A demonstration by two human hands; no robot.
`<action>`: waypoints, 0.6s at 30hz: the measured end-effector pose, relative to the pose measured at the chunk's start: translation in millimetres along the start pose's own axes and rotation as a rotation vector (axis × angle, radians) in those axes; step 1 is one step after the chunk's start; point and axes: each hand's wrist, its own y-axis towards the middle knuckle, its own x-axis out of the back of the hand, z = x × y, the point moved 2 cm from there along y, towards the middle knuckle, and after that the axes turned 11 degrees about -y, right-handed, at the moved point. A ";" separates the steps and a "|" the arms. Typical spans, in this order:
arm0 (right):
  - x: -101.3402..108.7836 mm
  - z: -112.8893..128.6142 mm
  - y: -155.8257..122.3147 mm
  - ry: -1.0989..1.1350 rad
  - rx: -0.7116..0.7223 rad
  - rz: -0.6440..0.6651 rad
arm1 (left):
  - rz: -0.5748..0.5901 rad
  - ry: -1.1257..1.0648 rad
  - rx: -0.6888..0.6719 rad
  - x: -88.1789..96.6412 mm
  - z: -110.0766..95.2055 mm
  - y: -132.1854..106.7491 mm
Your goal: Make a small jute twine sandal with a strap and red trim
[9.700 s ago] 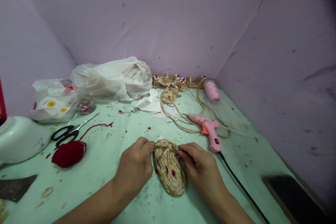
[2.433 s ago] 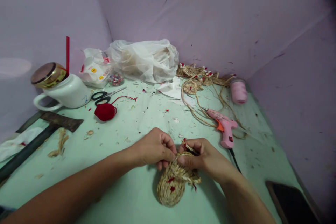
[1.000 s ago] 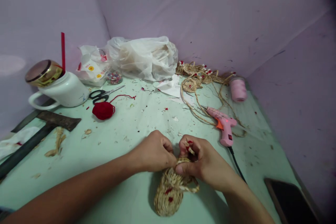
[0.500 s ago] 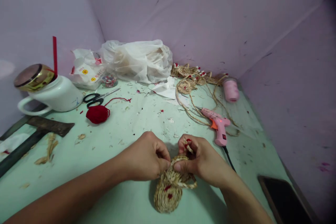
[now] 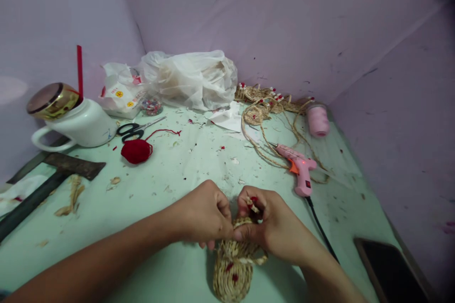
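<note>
A coiled straw-rope piece point(image 5: 232, 278), figure-eight shaped with red spots on its lower coil, is tilted below my hands. My right hand point(image 5: 273, 220) is closed round its upper coil, thumb on the front. A short pale rope end with red on it pokes out between that hand's curled fingers. Against the upper coil's left side, my left hand point(image 5: 204, 210) is closed in a pinch, its fingertips meeting my right thumb. Whatever lies in that pinch is hidden. A small rope loop sticks out at the piece's right side.
A pink glue gun point(image 5: 300, 165) with its cord lies right, near a phone point(image 5: 391, 270). Behind are straw-rope pieces point(image 5: 258, 113), pink thread point(image 5: 317, 120) and a plastic bag point(image 5: 192, 78). Leftward sit red yarn point(image 5: 136, 151), scissors point(image 5: 137, 130), a white mug point(image 5: 88, 125) and a hammer point(image 5: 74, 165).
My left fingertips have come in against my right thumb, over the upper coil. The straw piece sits slightly lower in view. The whole view has shifted a little.
</note>
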 end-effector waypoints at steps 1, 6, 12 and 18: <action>0.6 -0.9 0.5 -0.014 0.003 -0.011 | -0.011 0.007 -0.028 -0.5 1.1 1.5; 3.0 -9.7 5.9 -0.077 0.065 -0.098 | -0.332 0.250 -0.317 -5.8 7.2 6.1; 5.6 -14.5 12.0 0.032 0.036 -0.164 | -0.680 0.501 -0.733 -13.8 12.0 4.3; 10.5 -13.5 16.3 0.133 -0.022 -0.103 | -0.489 0.084 -0.333 -1.9 5.9 12.3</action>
